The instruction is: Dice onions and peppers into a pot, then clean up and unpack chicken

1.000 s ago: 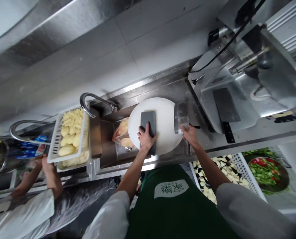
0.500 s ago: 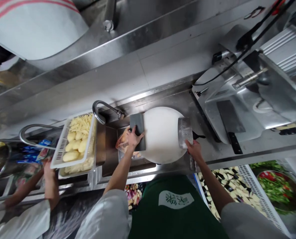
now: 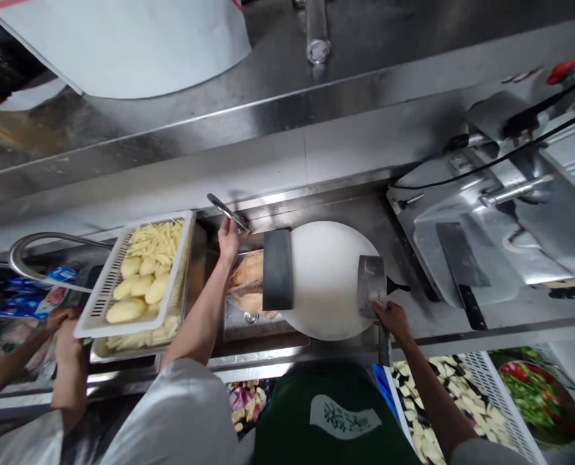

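My left hand is closed at the curved metal faucet behind the sink; its fingertips are partly hidden there. On the left edge of a round white cutting board lies a dark grey sharpening stone, jutting over the sink. A cleaver rests flat on the board's right edge, its handle pointing towards me. My right hand grips it where blade and handle meet. Under the stone's left side, whole plucked poultry sits in the sink.
Left of the sink stands a white basket of peeled potatoes and cut strips. A co-worker's hands are beside it. At right a second cleaver lies on a metal slicer. Below sits a crate of cut eggplant.
My left hand has let go of the sharpening stone and moved up and left to the faucet. The faucet spout has swung round. My right hand stays at the cleaver.
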`<state>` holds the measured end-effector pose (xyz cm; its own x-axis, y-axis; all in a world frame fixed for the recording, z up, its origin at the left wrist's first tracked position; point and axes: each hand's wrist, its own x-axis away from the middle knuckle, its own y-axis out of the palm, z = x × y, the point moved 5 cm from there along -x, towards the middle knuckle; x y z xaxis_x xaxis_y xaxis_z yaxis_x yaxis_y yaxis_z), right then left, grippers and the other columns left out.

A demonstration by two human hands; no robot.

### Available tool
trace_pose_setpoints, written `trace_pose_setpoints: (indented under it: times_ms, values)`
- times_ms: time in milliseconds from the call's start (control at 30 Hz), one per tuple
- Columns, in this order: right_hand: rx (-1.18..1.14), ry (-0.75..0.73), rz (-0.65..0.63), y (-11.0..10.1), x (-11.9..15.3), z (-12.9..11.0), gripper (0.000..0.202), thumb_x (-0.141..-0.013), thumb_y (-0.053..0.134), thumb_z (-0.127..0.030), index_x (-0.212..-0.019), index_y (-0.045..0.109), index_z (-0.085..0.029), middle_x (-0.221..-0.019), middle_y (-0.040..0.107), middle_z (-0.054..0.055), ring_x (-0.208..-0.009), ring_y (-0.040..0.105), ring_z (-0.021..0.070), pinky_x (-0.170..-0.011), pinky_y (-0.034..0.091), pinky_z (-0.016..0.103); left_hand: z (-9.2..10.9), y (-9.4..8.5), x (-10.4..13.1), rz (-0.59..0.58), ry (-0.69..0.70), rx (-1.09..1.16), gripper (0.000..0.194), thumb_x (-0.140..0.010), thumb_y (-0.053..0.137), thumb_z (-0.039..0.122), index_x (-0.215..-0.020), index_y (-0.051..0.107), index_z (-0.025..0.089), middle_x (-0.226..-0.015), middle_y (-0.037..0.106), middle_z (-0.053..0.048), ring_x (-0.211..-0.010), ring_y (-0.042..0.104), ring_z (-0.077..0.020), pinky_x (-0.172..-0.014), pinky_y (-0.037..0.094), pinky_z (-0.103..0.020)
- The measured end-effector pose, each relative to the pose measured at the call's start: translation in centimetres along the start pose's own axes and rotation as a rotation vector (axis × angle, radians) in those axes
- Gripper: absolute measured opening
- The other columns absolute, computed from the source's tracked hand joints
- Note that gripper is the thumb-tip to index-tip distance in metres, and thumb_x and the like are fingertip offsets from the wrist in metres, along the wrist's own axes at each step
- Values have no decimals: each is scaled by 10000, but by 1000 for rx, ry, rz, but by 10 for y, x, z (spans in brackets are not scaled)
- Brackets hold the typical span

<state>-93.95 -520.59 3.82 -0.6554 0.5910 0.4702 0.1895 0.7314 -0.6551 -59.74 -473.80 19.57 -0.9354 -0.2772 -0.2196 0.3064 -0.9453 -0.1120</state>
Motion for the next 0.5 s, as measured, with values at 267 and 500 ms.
trace_pose_setpoints:
  times_ms: [267, 500]
  values:
    - [-148, 16, 47, 15, 10, 13, 396, -626, 641, -616, -529, 579, -237, -507, 587, 59, -602, 666, 288, -490, 428, 318, -94, -28, 150, -155, -825, 124, 563, -937, 460, 667, -1244, 677, 248, -1107, 780, -141, -1105, 749, -349, -825, 637, -526]
    - [-273, 10, 123, 24, 8, 10, 564, -561, 617, -718, -691, 707, -177, -658, 722, 120, -649, 675, 312, -548, 481, 357, -139, 12, 265, -274, -1010, 304, 580, -790, 493, 799, -1196, 720, 453, -1008, 791, -47, -1145, 735, -418, -877, 637, -635]
